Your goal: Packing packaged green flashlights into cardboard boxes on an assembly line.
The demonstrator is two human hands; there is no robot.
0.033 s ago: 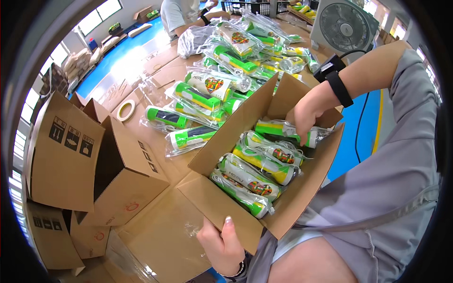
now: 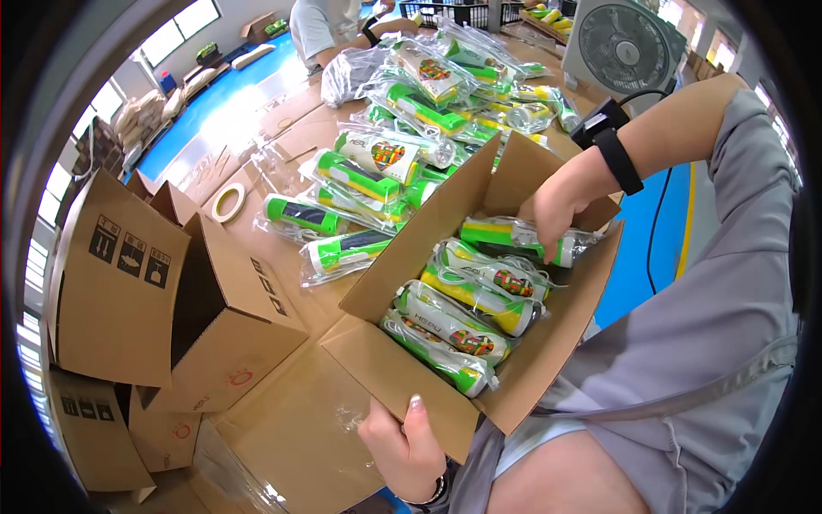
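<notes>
An open cardboard carton (image 2: 402,280) tilts toward me, with several green, white and yellow flashlights (image 2: 454,321) lying side by side in it, each in a clear plastic bag. My left hand (image 2: 402,441) grips the carton's near flap (image 2: 398,377), thumb on the inside and fingers beneath. Reaching in from the right, my right hand (image 2: 565,206) has its fingers closed on a bagged flashlight (image 2: 505,233) at the carton's far end. Its fingertips are partly hidden behind the hand and the plastic.
A heap of bagged flashlights (image 2: 411,128) covers the table beyond the carton. Other open cartons (image 2: 231,343) stand at the left, near a tape roll (image 2: 229,203). A fan (image 2: 625,51) is at the far right. Another person (image 2: 330,34) works at the far side.
</notes>
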